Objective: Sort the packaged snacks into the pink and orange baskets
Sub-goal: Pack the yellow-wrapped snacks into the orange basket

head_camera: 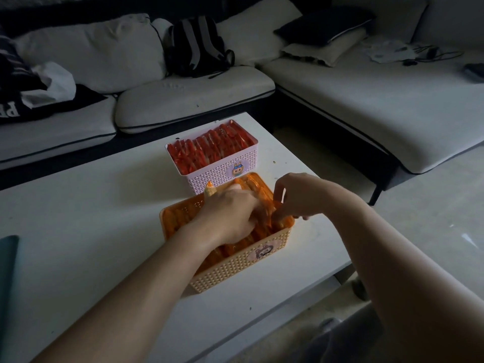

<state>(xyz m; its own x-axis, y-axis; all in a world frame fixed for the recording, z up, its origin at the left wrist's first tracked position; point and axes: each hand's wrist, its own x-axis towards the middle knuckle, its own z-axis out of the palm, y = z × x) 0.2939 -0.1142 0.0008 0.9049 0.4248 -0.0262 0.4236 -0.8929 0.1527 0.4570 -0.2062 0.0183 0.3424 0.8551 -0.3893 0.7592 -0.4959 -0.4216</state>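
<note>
Dim living room, white table (78, 218) in front of a pale sofa (183, 95) — and both hands are working inside the orange basket (235, 268). Left hand (230, 216) is curling its fingers down over a bunch of orange packets (265, 210), seemingly holding the row back to open a gap. Right hand (301, 195), just beside it, is pinching the top edge of one of them between thumb and fingertips, likely to slot it upright. Just beyond the knuckles, the pink basket (222, 176) is sitting packed with red packets (209, 148) — that colour looks done.
</note>
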